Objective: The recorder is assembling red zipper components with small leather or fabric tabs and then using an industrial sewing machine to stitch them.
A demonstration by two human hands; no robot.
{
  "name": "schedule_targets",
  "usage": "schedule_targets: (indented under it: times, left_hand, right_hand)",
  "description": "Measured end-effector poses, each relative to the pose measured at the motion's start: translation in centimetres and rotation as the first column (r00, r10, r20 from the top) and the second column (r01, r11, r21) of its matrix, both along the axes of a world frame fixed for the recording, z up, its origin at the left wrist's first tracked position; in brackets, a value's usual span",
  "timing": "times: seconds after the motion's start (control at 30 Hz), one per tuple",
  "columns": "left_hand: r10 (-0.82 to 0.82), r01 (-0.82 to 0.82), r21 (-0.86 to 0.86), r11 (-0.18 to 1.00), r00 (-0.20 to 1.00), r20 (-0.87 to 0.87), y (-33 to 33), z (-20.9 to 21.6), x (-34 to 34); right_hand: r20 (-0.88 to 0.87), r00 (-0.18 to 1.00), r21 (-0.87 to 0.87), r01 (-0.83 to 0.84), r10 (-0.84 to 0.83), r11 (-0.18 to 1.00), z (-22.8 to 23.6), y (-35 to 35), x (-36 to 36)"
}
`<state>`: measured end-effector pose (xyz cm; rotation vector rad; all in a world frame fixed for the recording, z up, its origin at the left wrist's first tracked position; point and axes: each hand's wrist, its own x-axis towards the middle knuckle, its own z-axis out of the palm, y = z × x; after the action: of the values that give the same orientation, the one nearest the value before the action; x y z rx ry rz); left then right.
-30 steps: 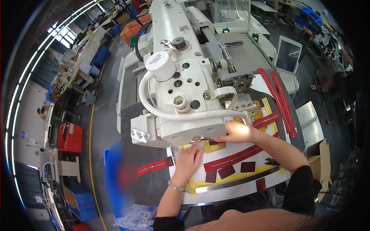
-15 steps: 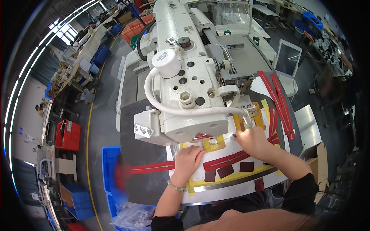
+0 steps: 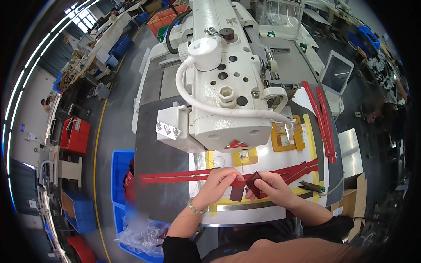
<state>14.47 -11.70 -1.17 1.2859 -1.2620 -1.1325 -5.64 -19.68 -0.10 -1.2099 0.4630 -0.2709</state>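
Observation:
My right hand [image 3: 276,187] is closed on a dark red patch [image 3: 253,186], held tilted over the front of the sewing machine bed. Close beside it, my left hand [image 3: 219,185] has its thumb and fingers pinched together. Whatever is between them is hidden. Another dark red patch [image 3: 237,193] shows between the hands. Behind both hands a long red zipper [image 3: 166,178] runs across the bed, and more red zipper tape [image 3: 302,170] lies to the right. Thread snips [image 3: 310,186] with dark handles rest right of my right hand.
The white sewing machine head [image 3: 232,127] stands just beyond my hands, with a yellow clamp frame [image 3: 280,139] at its right. Two red zippers [image 3: 322,118] lie along the right edge. Blue bins [image 3: 120,175] stand at the left, one holding clear plastic bags [image 3: 142,236].
My right hand has come from the clamp frame down to the front and now holds a patch. The snips now lie at the right. Several loose patches no longer show where they lay.

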Motion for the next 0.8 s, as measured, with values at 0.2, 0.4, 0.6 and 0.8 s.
schedule_targets:
  times: [0.2, 0.4, 0.6, 0.8]
  left_hand:
    - [0.016, -0.012, 0.024, 1.000, 0.988, -0.155, 0.7, -0.3, -0.5]
    - [-0.004, 0.006, 0.014, 1.000, 0.993, -0.118, 0.7, -0.5, -0.7]
    - [-0.041, 0.046, -0.086, 0.995, 0.998, 0.052, 0.5, -0.7, -0.6]
    - [0.012, 0.005, -0.131, 0.991, 0.992, 0.128, 0.4, -0.7, -1.2]
  right_hand:
    - [-0.002, 1.000, 0.040, 0.004, -0.003, 0.999, -0.4, 0.0, 0.3]
    - [-0.012, 0.999, 0.125, 0.041, -0.040, 0.991, -0.5, 0.0, 0.2]
    - [-0.064, 0.995, 0.081, 0.086, -0.081, 0.993, -0.6, 0.2, 0.1]
    - [-0.048, 0.994, 0.136, 0.106, -0.100, 0.985, -0.8, 0.6, 0.0]
